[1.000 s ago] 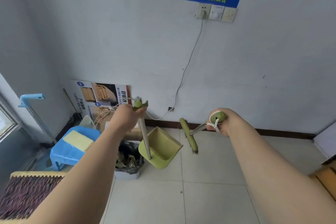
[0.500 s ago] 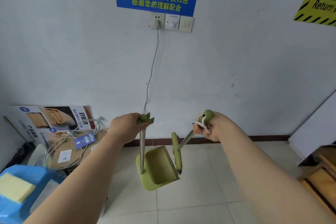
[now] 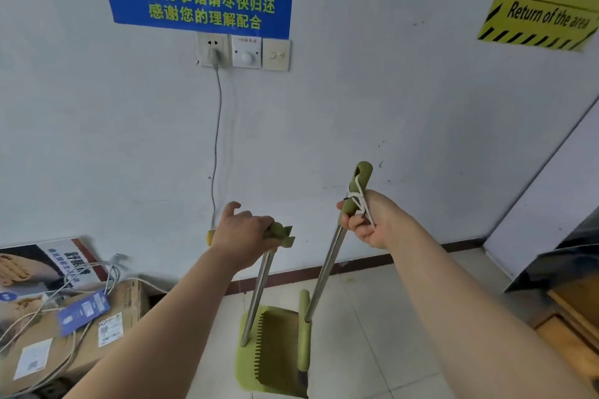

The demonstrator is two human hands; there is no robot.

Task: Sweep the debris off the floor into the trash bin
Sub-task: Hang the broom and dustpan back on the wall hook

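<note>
While the left grip (image 3: 243, 233) clasps the dustpan (image 3: 269, 347) handle's top (forefinger lifted), the right grip (image 3: 369, 220) clenches the broom (image 3: 325, 269) just under its corded end. Both poles slant down toward the floor (image 3: 356, 350), broom head upright against the pan's right edge, near the wall (image 3: 324, 107).

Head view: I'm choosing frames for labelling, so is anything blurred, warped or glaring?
Head view: soft, even light, no glare; lower-left cables and cardboard box are motion-smeared; blue sign, left hand on the dustpan and right hand on the broom look sharp; wide-angle bending bows the right wall edge.
</note>
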